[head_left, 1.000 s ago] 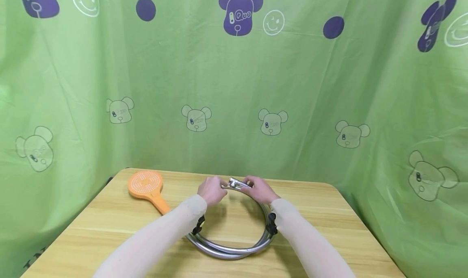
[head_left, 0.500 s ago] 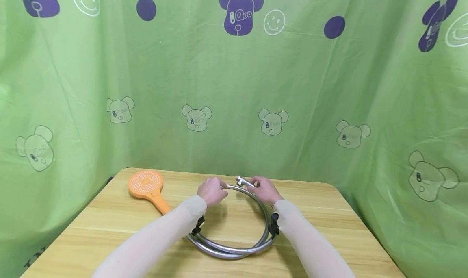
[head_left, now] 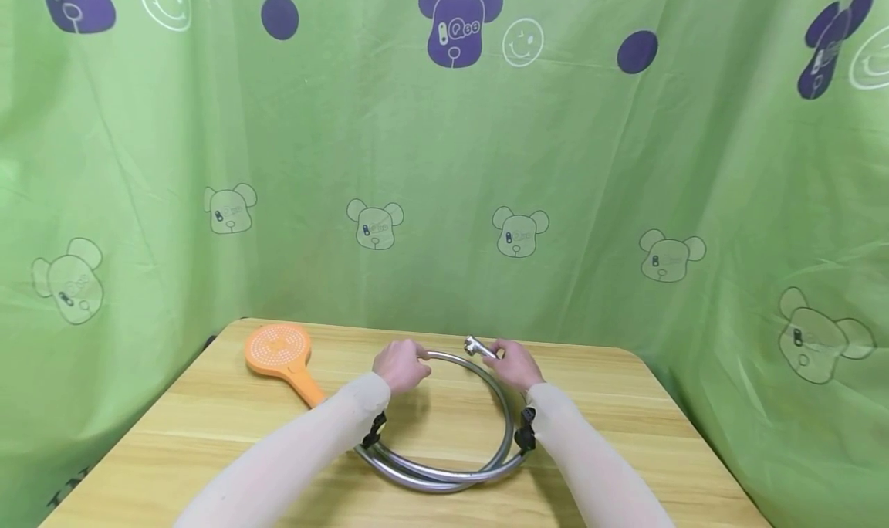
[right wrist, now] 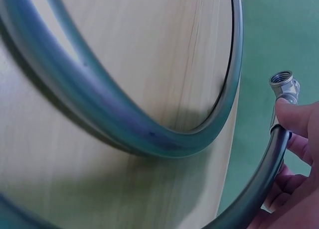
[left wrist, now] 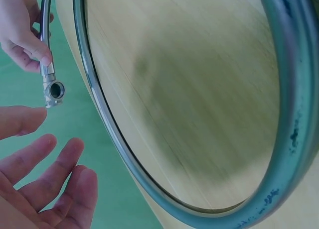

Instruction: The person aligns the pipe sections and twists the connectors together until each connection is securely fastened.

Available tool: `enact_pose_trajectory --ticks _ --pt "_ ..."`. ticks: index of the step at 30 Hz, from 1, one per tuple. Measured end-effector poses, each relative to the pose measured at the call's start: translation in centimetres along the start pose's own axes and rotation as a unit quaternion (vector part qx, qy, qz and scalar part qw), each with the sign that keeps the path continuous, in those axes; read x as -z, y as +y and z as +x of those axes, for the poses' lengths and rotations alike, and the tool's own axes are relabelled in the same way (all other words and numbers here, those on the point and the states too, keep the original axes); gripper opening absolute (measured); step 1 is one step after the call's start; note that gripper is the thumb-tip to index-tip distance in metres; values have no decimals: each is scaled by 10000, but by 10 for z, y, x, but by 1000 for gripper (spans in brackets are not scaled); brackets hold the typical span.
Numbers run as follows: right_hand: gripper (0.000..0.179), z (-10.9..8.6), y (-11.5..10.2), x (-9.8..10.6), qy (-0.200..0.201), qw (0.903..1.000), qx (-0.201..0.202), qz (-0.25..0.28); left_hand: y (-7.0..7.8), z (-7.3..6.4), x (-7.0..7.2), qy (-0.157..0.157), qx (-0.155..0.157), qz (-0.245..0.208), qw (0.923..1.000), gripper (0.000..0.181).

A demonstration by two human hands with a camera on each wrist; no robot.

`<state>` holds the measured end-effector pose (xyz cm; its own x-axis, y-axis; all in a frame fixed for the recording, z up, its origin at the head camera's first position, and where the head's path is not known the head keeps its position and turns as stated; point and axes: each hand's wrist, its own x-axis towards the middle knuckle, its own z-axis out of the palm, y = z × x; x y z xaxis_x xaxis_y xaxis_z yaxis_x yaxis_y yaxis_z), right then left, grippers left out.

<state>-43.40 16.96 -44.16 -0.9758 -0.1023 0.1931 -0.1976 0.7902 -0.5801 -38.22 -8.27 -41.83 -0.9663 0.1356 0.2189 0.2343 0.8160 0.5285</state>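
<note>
A silver shower hose (head_left: 454, 476) lies coiled in a loop on the wooden table. My right hand (head_left: 515, 364) pinches the hose just behind its metal end fitting (head_left: 474, 346), thumb on the collar. In the right wrist view the threaded mouth of that fitting faces up. My left hand (head_left: 403, 364) is at the far left of the loop. Its fingers (left wrist: 60, 174) are spread and hold nothing in the left wrist view, thumb close to the fitting there. An orange shower head (head_left: 278, 346) lies at the left, its handle end hidden behind my left forearm.
The wooden table (head_left: 611, 428) has its far edge just beyond both hands. A green printed curtain (head_left: 444, 142) hangs behind it and along both sides. Small black wrist cameras sit under each forearm, close over the hose.
My right hand has moved right, carrying the hose end fitting away from my left hand and from the top of the loop. The left hand has barely moved; the shower head stays put.
</note>
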Motion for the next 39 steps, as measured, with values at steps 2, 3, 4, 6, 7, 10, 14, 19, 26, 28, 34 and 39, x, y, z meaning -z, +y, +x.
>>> enact_pose_trajectory --ticks 2,3,4,6,7,10,14,19,26,28,34,39 --pt "18 -1 1 0 29 10000 -12 0 -1 -1 1 -1 -10 -19 10000 30" --pt "18 -1 2 1 40 10000 -16 6 -2 -1 1 -6 -15 -17 10000 30" --pt "18 -2 2 1 48 10000 -8 3 -3 -2 1 -10 -26 -15 10000 30" --pt "18 -3 4 2 39 10000 -39 -1 -4 -2 1 -25 -42 -13 10000 29" --pt "18 -3 5 2 39 10000 -55 -13 -5 -2 1 -32 -31 -2 10000 29" --pt "18 -4 7 1 35 9999 -88 -83 -7 -2 0 -34 -32 21 10000 26" --pt "19 -6 10 2 21 9997 -192 -162 -8 -3 0 -49 -34 14 10000 25" --pt "20 -8 13 3 -33 9987 -377 -346 -10 -4 -1 -95 -5 16 10000 26" --pt "17 -8 17 5 -96 9975 -456 -535 -10 -6 -1 -75 57 34 10000 28" --pt "16 -8 17 5 -130 9971 -511 -545 -10 -6 0 -77 69 24 9999 28" --pt "18 -8 19 3 -189 9964 -644 -512 -10 -6 -1 -112 113 -28 9999 29" --pt "19 -8 23 1 -185 9959 -705 -529 -10 -7 -2 -155 114 -69 9998 28"
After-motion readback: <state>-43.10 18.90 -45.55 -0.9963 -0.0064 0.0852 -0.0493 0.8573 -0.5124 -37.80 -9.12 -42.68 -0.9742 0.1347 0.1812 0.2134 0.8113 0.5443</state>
